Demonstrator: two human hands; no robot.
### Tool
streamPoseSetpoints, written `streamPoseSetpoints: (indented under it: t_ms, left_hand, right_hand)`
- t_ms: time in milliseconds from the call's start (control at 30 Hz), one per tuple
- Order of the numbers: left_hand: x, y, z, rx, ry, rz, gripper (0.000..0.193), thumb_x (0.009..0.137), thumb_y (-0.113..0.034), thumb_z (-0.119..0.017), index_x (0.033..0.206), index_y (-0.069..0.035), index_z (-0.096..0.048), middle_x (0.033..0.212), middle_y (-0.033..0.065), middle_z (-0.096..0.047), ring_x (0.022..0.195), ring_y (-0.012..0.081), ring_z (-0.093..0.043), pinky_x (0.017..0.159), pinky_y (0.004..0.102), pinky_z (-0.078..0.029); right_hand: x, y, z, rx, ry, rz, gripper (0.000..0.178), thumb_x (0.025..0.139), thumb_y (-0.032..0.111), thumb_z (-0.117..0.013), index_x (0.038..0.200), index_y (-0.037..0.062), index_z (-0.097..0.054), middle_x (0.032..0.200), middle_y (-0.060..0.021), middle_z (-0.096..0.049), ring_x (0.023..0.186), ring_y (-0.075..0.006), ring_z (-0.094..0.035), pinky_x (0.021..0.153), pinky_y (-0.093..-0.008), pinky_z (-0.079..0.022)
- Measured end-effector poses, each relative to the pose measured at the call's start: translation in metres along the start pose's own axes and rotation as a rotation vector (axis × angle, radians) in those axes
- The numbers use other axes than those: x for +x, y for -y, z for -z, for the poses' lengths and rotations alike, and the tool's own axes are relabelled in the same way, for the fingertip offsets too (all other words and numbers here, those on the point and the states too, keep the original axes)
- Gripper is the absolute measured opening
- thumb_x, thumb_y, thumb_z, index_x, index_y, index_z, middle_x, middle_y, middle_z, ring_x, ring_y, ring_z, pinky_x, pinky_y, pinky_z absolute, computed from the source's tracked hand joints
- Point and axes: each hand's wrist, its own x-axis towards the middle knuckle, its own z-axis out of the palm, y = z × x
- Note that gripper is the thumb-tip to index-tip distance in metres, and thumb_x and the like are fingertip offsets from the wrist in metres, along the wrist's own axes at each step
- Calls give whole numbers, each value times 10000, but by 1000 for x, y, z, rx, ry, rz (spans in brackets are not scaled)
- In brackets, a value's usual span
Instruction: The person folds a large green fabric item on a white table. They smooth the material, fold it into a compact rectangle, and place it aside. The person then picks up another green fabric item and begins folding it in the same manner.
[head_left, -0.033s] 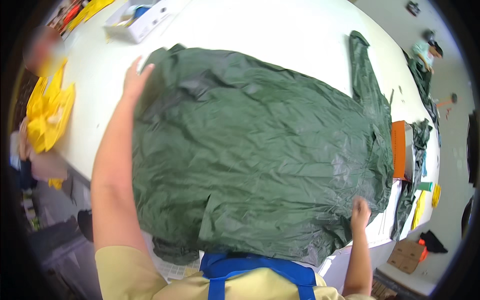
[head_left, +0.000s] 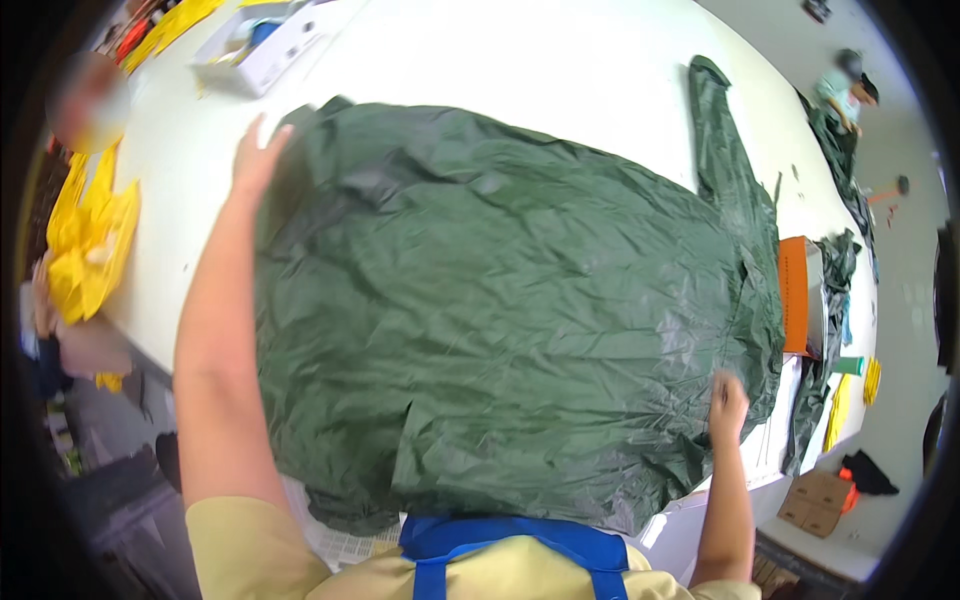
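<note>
A dark green, shiny rain jacket (head_left: 520, 290) lies spread and creased over the white table, one sleeve (head_left: 722, 130) stretching up at the far right. My left hand (head_left: 258, 158) is at the jacket's far left corner, thumb and fingers apart, the thumb side touching the fabric. Above the jacket's near right part is my right hand (head_left: 729, 402), its fingers curled closed. Whatever those fingers hold, if anything, is hidden. A short open slit or flap edge shows in the jacket's near left part.
A white box (head_left: 255, 50) with small items stands far left. Yellow garments (head_left: 92, 240) hang over the left edge beside another person. An orange box (head_left: 794, 295), dark green fabric and a green roll (head_left: 848, 365) are at the right. Another person (head_left: 848, 95) works far right.
The whole view has shifted slightly. My right hand has moved a little farther up over the jacket; my left hand stays at the same corner.
</note>
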Motion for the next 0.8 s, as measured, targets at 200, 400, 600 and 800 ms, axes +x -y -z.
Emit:
streamPoseSetpoints:
  t_ms: [200, 400, 600, 800]
  left_hand:
    - [57, 21, -17, -115, 537, 625, 728, 824, -464, -665, 1287, 73, -501, 1269, 225, -551, 1222, 299, -484, 1032, 404, -350]
    - [-71, -64, 37, -844, 50, 253, 384, 901, -105, -576, 1245, 45, -496, 1170, 136, -587, 1028, 211, -585, 855, 341, -480]
    - [-263, -55, 89, -1022, 881, 817, 907, 677, -158, -795, 1427, -17, -306, 1377, 112, -450, 1285, 208, -420, 936, 357, -463]
    - [-243, -81, 31, -830, 376, 891, 423, 865, -115, -650, 1248, -18, -500, 1151, 61, -602, 1010, 167, -580, 837, 320, -489]
  right_hand:
    - [258, 48, -53, 110, -160, -80, 215, 912, 219, -583, 1021, 37, -616, 960, -166, -646, 899, -331, -625, 777, -388, -487]
    - [373, 54, -103, -386, -108, -265, 592, 790, 478, -639, 1174, 36, -551, 1109, -258, -604, 1040, -397, -598, 890, -460, -478]
    - [413, -22, -118, -398, -7, -107, 527, 781, 380, -643, 1137, 2, -551, 1058, -268, -637, 1021, -412, -607, 891, -455, -476]
    - [413, -20, -111, -468, 33, -133, 468, 798, 352, -646, 1101, 2, -582, 1083, -231, -640, 1033, -402, -602, 879, -462, -476]
